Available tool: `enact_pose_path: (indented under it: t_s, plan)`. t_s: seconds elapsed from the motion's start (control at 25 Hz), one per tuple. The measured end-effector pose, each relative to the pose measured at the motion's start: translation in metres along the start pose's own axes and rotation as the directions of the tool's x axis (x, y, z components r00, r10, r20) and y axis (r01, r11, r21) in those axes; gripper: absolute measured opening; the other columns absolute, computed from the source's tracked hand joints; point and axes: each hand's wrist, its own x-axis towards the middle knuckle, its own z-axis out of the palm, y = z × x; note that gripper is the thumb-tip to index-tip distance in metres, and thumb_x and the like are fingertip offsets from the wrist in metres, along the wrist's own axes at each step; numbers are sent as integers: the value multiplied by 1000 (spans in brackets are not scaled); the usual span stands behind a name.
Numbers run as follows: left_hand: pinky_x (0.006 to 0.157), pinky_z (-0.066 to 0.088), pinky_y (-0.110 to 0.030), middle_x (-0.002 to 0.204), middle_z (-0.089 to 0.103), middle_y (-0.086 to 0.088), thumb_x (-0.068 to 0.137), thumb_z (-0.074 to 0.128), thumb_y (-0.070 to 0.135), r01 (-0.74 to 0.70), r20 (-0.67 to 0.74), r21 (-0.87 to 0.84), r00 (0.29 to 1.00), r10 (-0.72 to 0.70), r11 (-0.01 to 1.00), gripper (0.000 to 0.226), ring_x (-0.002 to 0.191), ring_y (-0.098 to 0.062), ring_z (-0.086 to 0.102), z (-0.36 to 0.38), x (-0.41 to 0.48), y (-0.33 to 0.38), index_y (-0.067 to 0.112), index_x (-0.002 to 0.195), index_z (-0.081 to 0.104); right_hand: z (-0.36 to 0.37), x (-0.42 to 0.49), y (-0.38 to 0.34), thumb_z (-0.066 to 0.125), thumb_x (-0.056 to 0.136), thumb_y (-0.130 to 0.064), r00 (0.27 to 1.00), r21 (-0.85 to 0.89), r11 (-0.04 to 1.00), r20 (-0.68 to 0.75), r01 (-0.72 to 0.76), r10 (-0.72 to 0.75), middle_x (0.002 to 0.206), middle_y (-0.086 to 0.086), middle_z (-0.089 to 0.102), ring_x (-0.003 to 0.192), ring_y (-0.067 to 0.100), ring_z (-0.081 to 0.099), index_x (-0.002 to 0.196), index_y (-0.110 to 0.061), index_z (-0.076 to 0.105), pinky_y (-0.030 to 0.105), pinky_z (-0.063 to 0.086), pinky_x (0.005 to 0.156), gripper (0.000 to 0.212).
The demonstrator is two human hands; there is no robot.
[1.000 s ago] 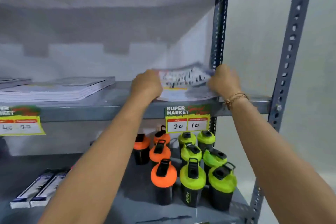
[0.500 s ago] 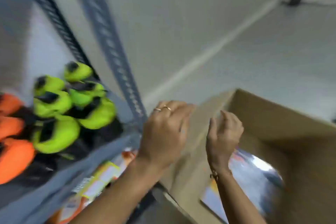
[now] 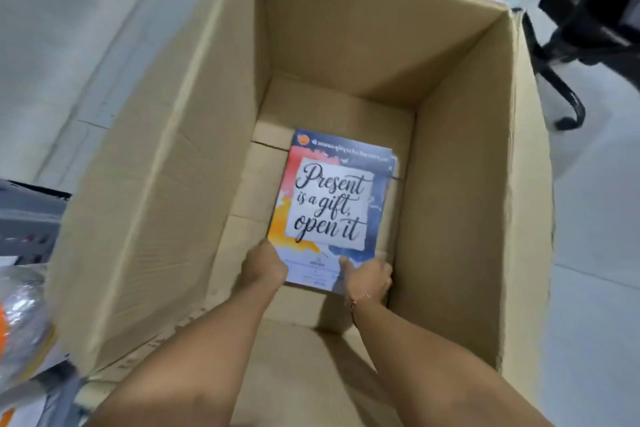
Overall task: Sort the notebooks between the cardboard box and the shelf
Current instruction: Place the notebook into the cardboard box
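Observation:
I look down into a tall open cardboard box (image 3: 460, 184). At its bottom, toward the right wall, lies a stack of notebooks (image 3: 332, 204); the top cover is colourful and reads "Present is a gift, open it". My left hand (image 3: 263, 267) grips the stack's near left corner. At the near right corner my right hand (image 3: 369, 276) holds the stack, thumb on the cover. Both forearms reach down into the box. How thick the stack is stays hidden.
A grey metal shelf edge (image 3: 27, 218) shows at the left, with a blurred foil-wrapped item (image 3: 20, 319) below it. A black chair base (image 3: 568, 94) stands beyond the box at the upper right. Pale floor surrounds the box.
My view swung from the shelf, where both hands held a notebook pile, down to the box. My hands passed the box rim and now grip the stack at the bottom.

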Motion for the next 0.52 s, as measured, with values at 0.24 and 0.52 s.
enact_pose_path:
  t_s: [0.24, 0.52]
  plan:
    - [88, 52, -42, 119, 61, -24, 86, 52, -3, 71, -139, -25, 988, -74, 997, 26, 110, -40, 59, -14, -15, 13, -3, 110, 62, -2, -16, -12, 63, 88, -19, 988, 144, 989, -142, -34, 55, 135, 20, 44, 129, 36, 38, 123, 1, 44, 45, 32, 106, 45]
    - [85, 51, -39, 112, 68, -20, 85, 56, -2, -263, -381, -29, 895, 233, 964, 24, 107, -35, 63, -96, -93, 6, 0, 106, 67, -73, -73, -48, 57, 88, -15, 886, 219, 889, -338, 402, -317, 125, 22, 54, 121, 36, 46, 116, 1, 53, 44, 32, 101, 32]
